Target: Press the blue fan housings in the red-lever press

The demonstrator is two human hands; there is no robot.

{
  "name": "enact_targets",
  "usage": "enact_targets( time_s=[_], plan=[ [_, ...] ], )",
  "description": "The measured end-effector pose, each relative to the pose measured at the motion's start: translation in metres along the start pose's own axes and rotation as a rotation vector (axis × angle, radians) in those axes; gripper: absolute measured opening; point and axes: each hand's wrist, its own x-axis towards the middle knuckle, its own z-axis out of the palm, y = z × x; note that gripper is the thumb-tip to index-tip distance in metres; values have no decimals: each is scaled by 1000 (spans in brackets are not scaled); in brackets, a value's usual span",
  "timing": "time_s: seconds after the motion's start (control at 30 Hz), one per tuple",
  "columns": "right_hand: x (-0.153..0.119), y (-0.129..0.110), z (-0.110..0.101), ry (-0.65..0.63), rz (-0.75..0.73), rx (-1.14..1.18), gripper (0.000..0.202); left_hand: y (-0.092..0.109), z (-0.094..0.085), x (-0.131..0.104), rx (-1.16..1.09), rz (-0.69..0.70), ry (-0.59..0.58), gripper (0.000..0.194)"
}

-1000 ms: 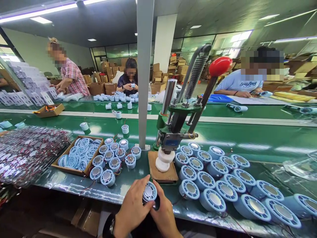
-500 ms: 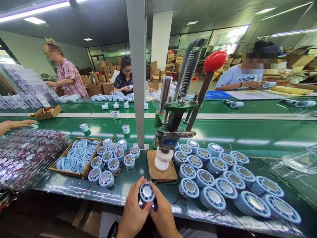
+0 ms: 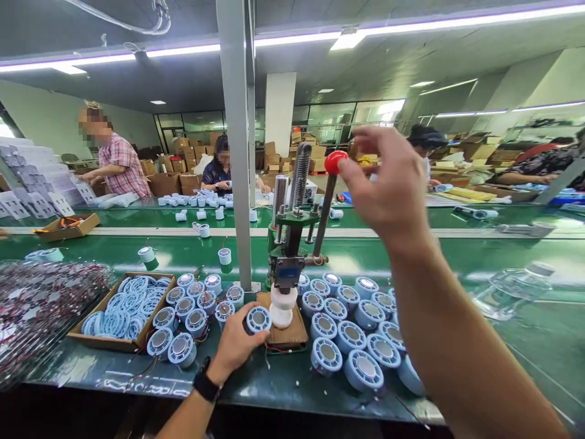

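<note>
Pinched in my left hand (image 3: 241,336) is a round light-blue part (image 3: 258,319) with a silver disc on its face, just left of the press's white block (image 3: 281,306). My right hand (image 3: 388,177) is raised with fingers apart beside the red knob (image 3: 337,162) of the lever; the thumb is at the knob, and whether it touches cannot be told. The green hand press (image 3: 292,244) stands over a brown board (image 3: 295,332). Rows of similar blue parts (image 3: 351,335) sit right of the press, partly behind my right forearm, and a smaller group (image 3: 185,306) lies to the left.
A cardboard box (image 3: 132,344) holds blue rings, beside a pile of wired parts (image 3: 36,311) at far left. A grey post (image 3: 237,152) rises behind the bench. A clear bottle (image 3: 514,289) lies at right. Several people work across the green belt (image 3: 183,244).
My hands have separated. The left has carried the blue part up to the press's white block, while the right has risen to the red knob. The camera view has tilted up.
</note>
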Motion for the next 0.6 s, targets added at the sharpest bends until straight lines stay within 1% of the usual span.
enact_targets(
  time_s=[0.03, 0.07, 0.1, 0.17, 0.23, 0.33, 0.4, 0.47, 0.53, 0.6],
  plan=[
    [19, 10, 13, -3, 50, 52, 23, 3, 1, 11, -48, 7, 10, 54],
    [31, 18, 27, -34, 106, 123, 19, 5, 4, 22, -98, 11, 8, 55],
    [38, 25, 38, -76, 155, 204, 22, 6, 9, 31, -149, 16, -7, 55],
    [40, 33, 54, -110, 221, 352, 28, 5, 23, 45, -234, 31, -63, 56],
    [33, 33, 60, -70, 249, 456, 27, 3, 37, 55, -283, 54, -125, 56],
    [26, 31, 62, -1, 265, 525, 26, -2, 50, 63, -335, 78, -199, 55],
    [28, 30, 64, 13, 281, 533, 25, -8, 52, 63, -350, 87, -228, 55],
    [34, 28, 64, 13, 320, 539, 25, -14, 52, 61, -359, 93, -234, 61],
    [35, 22, 54, 18, 363, 556, 24, -20, 53, 58, -368, 96, -224, 72],
    [21, 7, 32, 39, 333, 566, 24, -26, 55, 54, -370, 108, -204, 88]
  ],
)
